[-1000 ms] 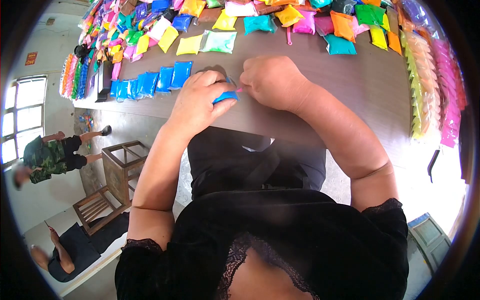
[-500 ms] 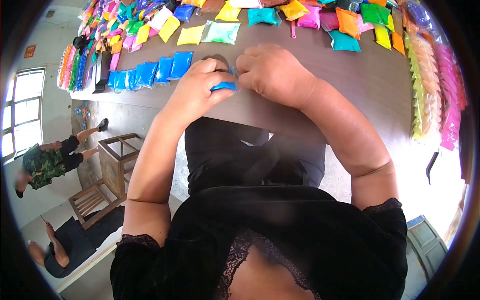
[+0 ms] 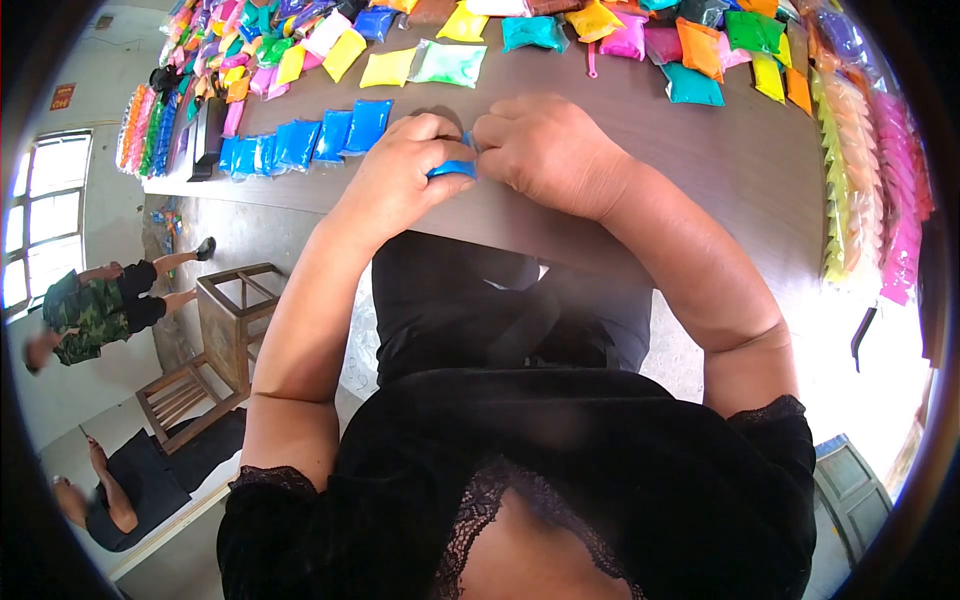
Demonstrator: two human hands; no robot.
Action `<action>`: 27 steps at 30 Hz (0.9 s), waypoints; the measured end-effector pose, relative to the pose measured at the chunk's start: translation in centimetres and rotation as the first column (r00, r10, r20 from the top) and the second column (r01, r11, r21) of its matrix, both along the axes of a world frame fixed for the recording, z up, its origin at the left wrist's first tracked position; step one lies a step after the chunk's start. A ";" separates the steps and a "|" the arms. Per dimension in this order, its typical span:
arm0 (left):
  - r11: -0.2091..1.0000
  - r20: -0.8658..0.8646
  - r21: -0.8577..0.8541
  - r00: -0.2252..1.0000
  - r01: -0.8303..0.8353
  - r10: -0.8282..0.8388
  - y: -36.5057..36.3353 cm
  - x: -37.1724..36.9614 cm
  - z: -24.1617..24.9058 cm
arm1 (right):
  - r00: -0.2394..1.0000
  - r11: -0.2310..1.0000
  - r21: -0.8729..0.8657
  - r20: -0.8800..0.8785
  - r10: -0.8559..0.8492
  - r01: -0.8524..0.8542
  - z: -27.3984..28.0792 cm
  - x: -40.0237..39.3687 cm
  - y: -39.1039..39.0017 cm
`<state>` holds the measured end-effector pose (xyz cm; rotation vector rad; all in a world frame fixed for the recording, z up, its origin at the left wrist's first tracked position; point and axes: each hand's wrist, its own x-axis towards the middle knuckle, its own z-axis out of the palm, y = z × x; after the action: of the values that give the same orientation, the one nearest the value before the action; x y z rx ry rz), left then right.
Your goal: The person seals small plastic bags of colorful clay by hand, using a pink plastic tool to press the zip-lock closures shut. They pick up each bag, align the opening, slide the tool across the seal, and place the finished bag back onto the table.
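My left hand (image 3: 412, 168) is closed around a small blue packet (image 3: 453, 169) over the front part of the table. Most of that packet is hidden by my fingers. My right hand (image 3: 548, 150) is pinched at the packet's right edge, its fingertips close to those of the left. Just left of my left hand, a row of several blue clear-wrapped packets (image 3: 297, 145) lies on the tabletop. A yellow packet (image 3: 387, 69) and a pale green one (image 3: 449, 64) lie beyond my hands.
The brown table (image 3: 720, 170) holds a heap of colourful packets (image 3: 265, 50) at the far left and more packets (image 3: 697, 47) at the far right. Long strips of wrapped pieces (image 3: 850, 180) hang at the right edge. A wooden chair (image 3: 225, 320) and two people are to the left.
Both hands stay at the same blue packet with only slight finger movement. The view has shifted a little. The standing person at left has moved slightly.
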<state>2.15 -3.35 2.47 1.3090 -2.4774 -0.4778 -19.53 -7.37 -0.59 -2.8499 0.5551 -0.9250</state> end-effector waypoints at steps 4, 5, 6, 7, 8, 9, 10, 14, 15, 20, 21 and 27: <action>1.000 0.004 0.000 1.000 0.002 -0.002 -0.1 0.3 -0.4 | 0.998 0.998 -0.014 0.024 0.055 -0.055 0.0 0.2 -0.6; 1.000 0.001 0.010 1.000 -0.008 0.008 -0.1 0.3 -0.4 | 0.996 0.997 -0.013 0.035 0.078 -0.077 0.0 0.2 -0.7; 1.000 0.001 0.009 1.000 -0.008 0.008 -0.2 0.2 -0.4 | 0.996 0.997 -0.014 0.035 0.078 -0.078 0.0 0.2 -0.8; 1.000 0.005 0.008 1.000 -0.003 0.003 -0.2 0.2 -0.4 | 0.995 0.996 -0.019 0.040 0.087 -0.087 0.0 0.3 -0.9; 1.000 0.009 0.008 1.000 0.002 -0.002 -0.3 0.2 -0.4 | 0.994 0.995 -0.023 0.045 0.097 -0.096 0.1 0.3 -0.9; 1.000 0.009 0.010 1.000 0.001 -0.001 -0.3 0.2 -0.3 | 0.994 0.995 -0.022 0.045 0.098 -0.097 0.1 0.3 -0.9; 1.000 0.016 0.020 1.000 0.008 -0.008 -0.3 0.2 -0.2 | 0.994 0.995 -0.013 0.033 0.102 -0.101 0.2 0.3 -0.9; 0.999 0.008 0.047 1.000 0.021 -0.021 -0.6 0.3 -0.3 | 0.993 0.993 -0.010 0.012 0.119 -0.119 0.1 0.4 -0.9; 0.999 0.009 0.047 1.000 0.022 -0.022 -0.6 0.3 -0.2 | 0.993 0.993 -0.010 0.013 0.118 -0.118 0.2 0.4 -0.9; 0.995 0.021 0.093 0.999 0.026 -0.028 -0.6 0.4 0.0 | 0.993 0.991 -0.053 -0.017 0.120 -0.121 0.4 0.3 -0.6; 0.995 0.023 0.092 0.999 0.027 -0.029 -0.6 0.5 0.0 | 0.993 0.991 -0.055 -0.015 0.119 -0.119 0.4 0.2 -0.7; 0.995 -0.001 0.054 0.997 0.081 -0.081 -0.5 0.5 -0.1 | 0.963 0.947 0.226 0.195 0.186 -0.228 0.6 -1.5 -1.4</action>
<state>2.63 -3.82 2.40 1.2321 -2.5429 -0.5666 -21.01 -8.75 -0.02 -2.5179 0.3170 -0.9755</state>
